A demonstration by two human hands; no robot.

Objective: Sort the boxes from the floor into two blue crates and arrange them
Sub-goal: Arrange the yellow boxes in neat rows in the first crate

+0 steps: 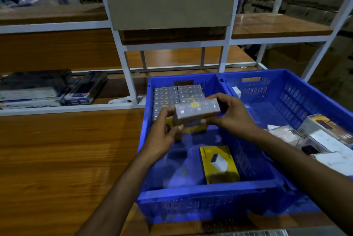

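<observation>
1. Your left grip and right grip both clutch one grey box by its ends.
2. It's up over the left blue crate, close to the stacked grey boxes.
3. A yellow box lies inside too.

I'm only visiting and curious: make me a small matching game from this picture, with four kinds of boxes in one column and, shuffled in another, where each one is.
Things
1. grey box with a yellow label
2. yellow-and-black box
3. packed grey boxes
4. box marked 65W

Places
A. in the right blue crate
B. lying flat on the floor of the left blue crate, near end
C. held between the left hand and the right hand
D. in rows at the left crate's far end

Pairs: 1-C, 2-B, 3-D, 4-A
</observation>
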